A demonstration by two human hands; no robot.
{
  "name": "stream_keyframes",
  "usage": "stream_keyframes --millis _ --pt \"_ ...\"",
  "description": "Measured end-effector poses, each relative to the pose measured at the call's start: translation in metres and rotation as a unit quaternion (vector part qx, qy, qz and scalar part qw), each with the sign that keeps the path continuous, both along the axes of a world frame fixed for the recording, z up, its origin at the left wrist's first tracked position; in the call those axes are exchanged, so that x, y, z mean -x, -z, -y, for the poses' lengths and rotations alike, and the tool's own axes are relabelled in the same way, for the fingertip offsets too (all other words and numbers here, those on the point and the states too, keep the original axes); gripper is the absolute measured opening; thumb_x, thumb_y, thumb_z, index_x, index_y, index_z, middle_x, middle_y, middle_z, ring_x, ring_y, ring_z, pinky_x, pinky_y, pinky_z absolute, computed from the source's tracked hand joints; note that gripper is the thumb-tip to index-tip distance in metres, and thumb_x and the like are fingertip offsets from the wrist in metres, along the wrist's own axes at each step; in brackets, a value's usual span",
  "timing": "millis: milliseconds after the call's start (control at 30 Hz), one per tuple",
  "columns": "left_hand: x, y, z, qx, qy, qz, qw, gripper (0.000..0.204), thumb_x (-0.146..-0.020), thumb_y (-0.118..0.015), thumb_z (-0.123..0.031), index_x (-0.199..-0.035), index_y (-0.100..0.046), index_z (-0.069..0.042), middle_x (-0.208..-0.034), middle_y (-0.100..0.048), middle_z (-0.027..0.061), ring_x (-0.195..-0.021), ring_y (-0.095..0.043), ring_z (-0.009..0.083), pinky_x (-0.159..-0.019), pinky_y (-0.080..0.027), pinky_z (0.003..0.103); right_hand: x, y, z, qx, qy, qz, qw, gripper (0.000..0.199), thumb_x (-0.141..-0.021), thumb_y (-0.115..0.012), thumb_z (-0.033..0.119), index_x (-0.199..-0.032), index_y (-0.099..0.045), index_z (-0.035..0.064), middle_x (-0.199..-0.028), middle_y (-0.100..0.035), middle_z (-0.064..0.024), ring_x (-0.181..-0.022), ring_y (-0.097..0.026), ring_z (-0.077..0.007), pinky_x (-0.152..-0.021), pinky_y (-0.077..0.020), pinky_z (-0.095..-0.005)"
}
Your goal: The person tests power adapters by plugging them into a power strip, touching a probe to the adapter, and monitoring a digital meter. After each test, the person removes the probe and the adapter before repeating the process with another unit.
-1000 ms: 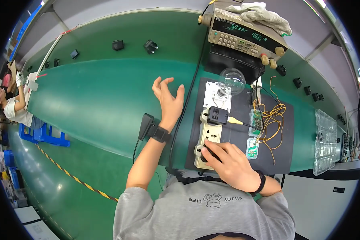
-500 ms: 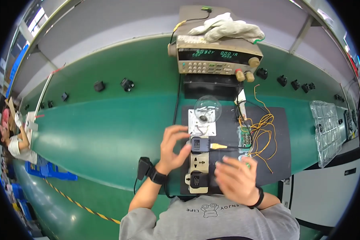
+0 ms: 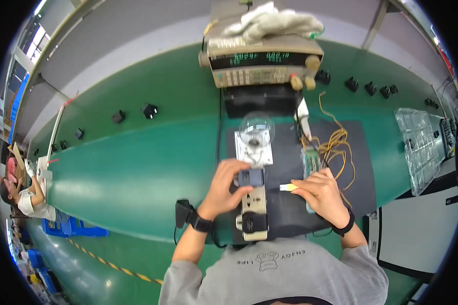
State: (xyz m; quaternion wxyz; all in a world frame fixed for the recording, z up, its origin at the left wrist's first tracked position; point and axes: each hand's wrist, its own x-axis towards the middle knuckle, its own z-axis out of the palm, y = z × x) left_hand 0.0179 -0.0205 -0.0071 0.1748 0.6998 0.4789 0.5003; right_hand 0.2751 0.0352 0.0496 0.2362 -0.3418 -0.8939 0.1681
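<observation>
My left hand (image 3: 224, 189) grips a black power adapter (image 3: 251, 177) between thumb and fingers, at the far end of a beige power strip (image 3: 253, 200). Between the fingertips of my right hand (image 3: 323, 194) is a yellow USB plug (image 3: 290, 187), its metal end pointing left toward the adapter with a gap between them. A second black adapter (image 3: 254, 222) sits in the near end of the strip. Just beyond the strip lies a white square plate (image 3: 262, 154) under a clear dome (image 3: 257, 129). Right of it, a green circuit board (image 3: 312, 161) is partly hidden by my right hand.
A bench power supply (image 3: 264, 62) stands at the back with white gloves (image 3: 275, 24) on top. Loose yellow wires (image 3: 339, 140) lie at the right, and beyond them a clear plastic tray (image 3: 417, 150). Several black adapters line the back. Another person (image 3: 30, 198) works far left.
The yellow USB plug has come out of the adapter and moved right in my right hand, which was open before. My left hand has closed on the adapter. The view has shifted slightly.
</observation>
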Motion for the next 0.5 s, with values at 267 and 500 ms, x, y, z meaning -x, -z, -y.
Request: stream_keyframes --millis 267,500 --pt "-0.033 -0.033 0.019 -0.111 -0.017 0.053 0.992 0.059 -0.075 -0.073 -0.039 -0.115 -0.048 -0.002 -0.113 -0.055 0.0146 -0.103 -0.051 0.0298 -0.091 -0.037 0.04 0.003 0.005 0.047 0.055 -0.077 -0.034 0.995 0.022 -0.073 -0.072 0.01 -0.094 -0.069 0.0044 -0.069 -0.063 -0.0013 -0.066 -0.056 -0.0159 -0.079 -0.0356 -0.0324" --pt "-0.044 -0.029 0.026 -0.004 -0.039 0.018 0.999 0.058 -0.071 -0.076 -0.02 -0.118 -0.047 -0.002 -0.119 -0.052 0.0129 -0.107 -0.048 0.0293 -0.095 -0.029 0.039 0.0 0.011 0.053 0.01 -0.094 -0.039 0.995 0.027 -0.069 -0.074 0.014 -0.094 -0.067 0.0051 -0.062 -0.055 0.0012 -0.06 -0.052 -0.0141 -0.078 -0.037 -0.0321"
